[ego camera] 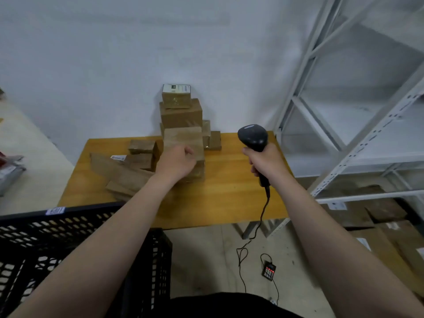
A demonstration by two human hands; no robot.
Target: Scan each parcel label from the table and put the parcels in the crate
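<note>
Left grip [177,162] over the middle of the worktop [229,191], fingers curled round the near edge of the front parcel [183,140] – a plain brown box, broad face tipped toward the camera, grasped rather than merely touched. Right grip [267,161] above the worktop's right half, clenched round the handle of the scanner [252,136], dark head raised and aimed toward the worktop's far edge, apart from the front parcel. Cable [263,214] trailing from the handle, down past the worktop's near edge to the floor. Behind the front parcel, at the worktop's far edge against the wall, a stack [181,113] of brown boxes, topmost one [176,94] showing a white label on its upper face. On the worktop's left half, small boxes [141,146] and flat parcels [119,171] in a loose heap, one white label [118,157] peeping out between them. Crate [68,226] – black, lattice-walled – at the worktop's near left corner, rim overlapping that edge in the view; contents impossible to tell from here. Pale metal rack [344,111] just right of the worktop, cartons [378,214] on the floor beneath it. Small black device [269,270] with red lights on the floor, below the worktop's near edge.
</note>
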